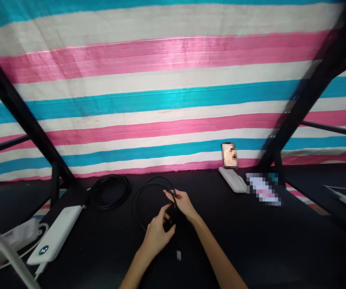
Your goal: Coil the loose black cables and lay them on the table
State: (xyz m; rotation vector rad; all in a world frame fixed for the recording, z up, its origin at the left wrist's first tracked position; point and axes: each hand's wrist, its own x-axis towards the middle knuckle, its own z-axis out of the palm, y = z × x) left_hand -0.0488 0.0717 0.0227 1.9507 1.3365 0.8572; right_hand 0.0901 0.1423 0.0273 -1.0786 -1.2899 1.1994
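Both hands meet over a black table [251, 241], working a loose loop of black cable [143, 192]. My left hand [156, 233] is closed round a dark bunch of that cable. My right hand [182, 202] pinches the cable where the loop comes together, fingers curled. A small pale plug end [178, 255] lies on the table just below the hands.
A second coiled black cable [109, 192] lies to the left. A white power bank [55, 235] with white cords sits at the front left. A white device [233, 180] lies at the back right. Black frame bars [19, 108] slant down both sides before a striped tarp [167, 92].
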